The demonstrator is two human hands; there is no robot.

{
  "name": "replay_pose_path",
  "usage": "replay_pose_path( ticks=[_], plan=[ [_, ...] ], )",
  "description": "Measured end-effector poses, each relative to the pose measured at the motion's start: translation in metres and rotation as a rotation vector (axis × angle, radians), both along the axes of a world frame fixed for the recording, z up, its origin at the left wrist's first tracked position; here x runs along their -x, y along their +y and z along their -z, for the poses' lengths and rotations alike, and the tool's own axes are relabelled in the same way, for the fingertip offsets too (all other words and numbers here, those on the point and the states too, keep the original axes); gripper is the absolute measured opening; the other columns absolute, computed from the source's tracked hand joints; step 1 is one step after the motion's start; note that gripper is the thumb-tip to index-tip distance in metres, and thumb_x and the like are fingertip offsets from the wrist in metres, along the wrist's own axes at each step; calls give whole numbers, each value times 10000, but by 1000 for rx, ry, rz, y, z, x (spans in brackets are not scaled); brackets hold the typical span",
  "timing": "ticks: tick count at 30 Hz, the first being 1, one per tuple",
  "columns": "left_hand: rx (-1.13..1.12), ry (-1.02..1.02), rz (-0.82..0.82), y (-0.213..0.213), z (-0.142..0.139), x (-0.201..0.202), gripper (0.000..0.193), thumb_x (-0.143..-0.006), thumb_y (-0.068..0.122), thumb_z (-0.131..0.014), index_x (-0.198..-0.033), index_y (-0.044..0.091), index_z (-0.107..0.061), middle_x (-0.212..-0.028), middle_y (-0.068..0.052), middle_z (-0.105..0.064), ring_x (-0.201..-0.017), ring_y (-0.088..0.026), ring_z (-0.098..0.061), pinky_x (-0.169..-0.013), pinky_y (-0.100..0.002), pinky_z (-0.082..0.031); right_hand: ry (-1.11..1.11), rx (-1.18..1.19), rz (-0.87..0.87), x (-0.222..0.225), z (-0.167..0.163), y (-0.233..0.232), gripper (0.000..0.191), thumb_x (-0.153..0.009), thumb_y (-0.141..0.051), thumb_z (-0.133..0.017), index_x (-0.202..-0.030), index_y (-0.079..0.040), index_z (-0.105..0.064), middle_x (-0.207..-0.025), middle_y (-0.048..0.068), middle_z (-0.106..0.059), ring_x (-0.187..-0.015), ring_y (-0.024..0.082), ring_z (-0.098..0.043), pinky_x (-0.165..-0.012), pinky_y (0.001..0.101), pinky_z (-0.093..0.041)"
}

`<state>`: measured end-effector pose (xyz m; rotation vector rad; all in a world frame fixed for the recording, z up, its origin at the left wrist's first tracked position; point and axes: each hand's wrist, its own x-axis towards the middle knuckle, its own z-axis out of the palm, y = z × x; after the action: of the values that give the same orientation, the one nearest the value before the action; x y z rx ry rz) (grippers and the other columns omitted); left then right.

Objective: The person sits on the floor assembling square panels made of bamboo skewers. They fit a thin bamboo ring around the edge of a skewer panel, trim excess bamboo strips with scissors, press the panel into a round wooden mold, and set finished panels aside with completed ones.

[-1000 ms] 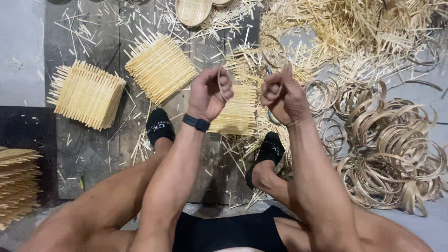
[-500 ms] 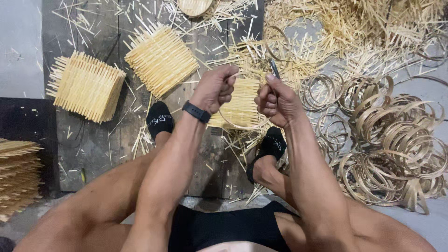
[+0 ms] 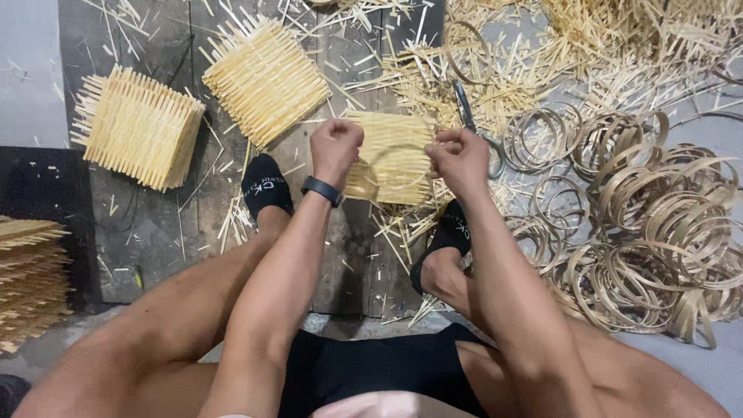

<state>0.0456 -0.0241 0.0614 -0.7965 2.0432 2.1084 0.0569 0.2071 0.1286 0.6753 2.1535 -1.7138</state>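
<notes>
Left hand [image 3: 335,149] closed in a fist, knuckles up, pinching one side of a thin bamboo strip hoop [image 3: 389,175]; black wristband [image 3: 321,190] on that wrist. Right hand [image 3: 458,159] also closed, fingers curled, gripping the opposite side of the same hoop. The hoop hangs between the two hands, its lower arc curving down in front of a woven bamboo mat panel [image 3: 391,155] that lies flat on the floor directly beneath them. Feet in black socks: left sock [image 3: 265,189] at 8 o'clock from the left hand, right sock [image 3: 445,240] at 6 o'clock from the right hand, on dark wooden boards [image 3: 155,232]. At 12 o'clock from the right hand, just beside it, a pair of dark-handled scissors [image 3: 465,108] lies among loose bamboo splints [image 3: 495,70]. At 3 o'clock, well apart from the hands, a large heap of coiled bamboo rings [image 3: 658,224]. At 11 o'clock from the left hand, a second stack of woven panels [image 3: 265,77], tilted; at 9 o'clock, farther out, a third stack [image 3: 139,128]. At the far left edge, another pile of bamboo slats [image 3: 27,271], partly cut off.
</notes>
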Motion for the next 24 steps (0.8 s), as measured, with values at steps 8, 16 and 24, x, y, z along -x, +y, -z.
replay_pose_path(
  ticks=[8,16,24],
  plan=[
    [607,7,218,-6,37,-22,200,-746,167,-788,-928,86,-812,-844,-142,-772,-779,-265,-759,-772,-352,-589,177,-475,-37,-19,74,-10,157,-786,-145,-846,-912,-57,-812,-791,115,-772,-694,196,-733,-705,334,-566],
    [639,-163,175,-5,38,-16,195,-696,205,-821,-876,130,-826,-829,-117,-778,-793,-262,-758,-780,-365,-585,213,-457,-51,-18,96,-4,182,-758,-168,-840,-894,-51,-808,-774,122,-765,-705,239,-738,-716,349,-566],
    [685,-108,227,-8,54,-6,161,-707,229,-822,-849,154,-832,-842,-93,-777,-797,-250,-755,-768,-367,-593,160,-469,-53,-15,91,-7,143,-776,-199,-809,-862,-84,-805,-753,101,-759,-689,228,-722,-693,370,-559]
  ],
)
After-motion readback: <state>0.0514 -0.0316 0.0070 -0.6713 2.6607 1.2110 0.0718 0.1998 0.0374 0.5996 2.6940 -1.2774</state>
